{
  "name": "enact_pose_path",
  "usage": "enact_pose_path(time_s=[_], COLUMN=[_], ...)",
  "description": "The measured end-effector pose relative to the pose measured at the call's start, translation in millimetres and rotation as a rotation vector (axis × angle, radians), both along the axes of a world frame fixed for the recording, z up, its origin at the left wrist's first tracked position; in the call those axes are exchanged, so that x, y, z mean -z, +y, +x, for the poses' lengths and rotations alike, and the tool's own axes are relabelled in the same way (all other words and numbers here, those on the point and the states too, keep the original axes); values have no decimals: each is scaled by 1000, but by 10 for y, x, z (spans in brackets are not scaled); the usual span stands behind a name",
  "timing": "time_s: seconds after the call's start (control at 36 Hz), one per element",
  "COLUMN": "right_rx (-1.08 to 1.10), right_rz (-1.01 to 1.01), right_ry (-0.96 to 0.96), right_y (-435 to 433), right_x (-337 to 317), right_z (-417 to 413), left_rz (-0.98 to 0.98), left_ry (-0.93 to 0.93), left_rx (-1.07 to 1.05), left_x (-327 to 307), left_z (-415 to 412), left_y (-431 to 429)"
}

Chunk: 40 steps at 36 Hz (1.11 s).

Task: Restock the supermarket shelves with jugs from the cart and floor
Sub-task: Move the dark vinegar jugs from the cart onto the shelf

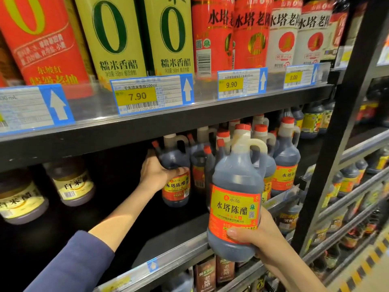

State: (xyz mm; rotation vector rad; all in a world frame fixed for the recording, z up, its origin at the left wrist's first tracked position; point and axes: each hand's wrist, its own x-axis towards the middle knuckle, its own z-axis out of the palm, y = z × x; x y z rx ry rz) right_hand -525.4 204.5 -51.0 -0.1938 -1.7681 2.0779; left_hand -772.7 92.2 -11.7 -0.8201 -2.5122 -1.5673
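My right hand (260, 239) grips the base of a dark vinegar jug (235, 197) with a red cap, white handle and red-yellow label, held upright in front of the middle shelf (179, 247). Deeper in that shelf, my left hand (156, 172) holds a second, same-labelled jug (175, 180) around its shoulder, left of a cluster of several matching jugs (284, 161). The held jug's bottom is hidden by my fingers.
To the left on the same shelf stand dark jars with pale yellow labels (71, 184). The shelf above carries tall red and yellow bottles (117, 36) behind price tags (151, 94). A black upright post (336, 123) divides off the neighbouring shelving at right.
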Motion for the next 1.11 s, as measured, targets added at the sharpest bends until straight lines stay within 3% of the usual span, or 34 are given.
enact_pose_path(time_s=[0.14,0.28,0.33,0.44,0.58,0.78,1.11], right_rx=[-2,-23,-38,-40,-63,-28,163], right_rz=[-3,-15,-24,-37,-68,-10,266], right_ry=[-9,-5,-2,20,47,39,38], right_y=[-33,-60,-87,-198,-335,-438,-516], right_x=[-1,-27,-29,-32,-24,17,0], right_z=[0,2,-13,-69,-96,-75,-252], left_rz=[154,401,332,43,-22,86,45], left_ry=[-85,-74,-16,-102,-235,-228,-141], left_rx=[50,-83,56,408,581,602,616], left_x=[178,28,13,-37,-189,-239,-342], left_z=[-78,507,730,1001,1244,1390,1210], left_y=[-12,-290,-452,-588,-427,-349,-556])
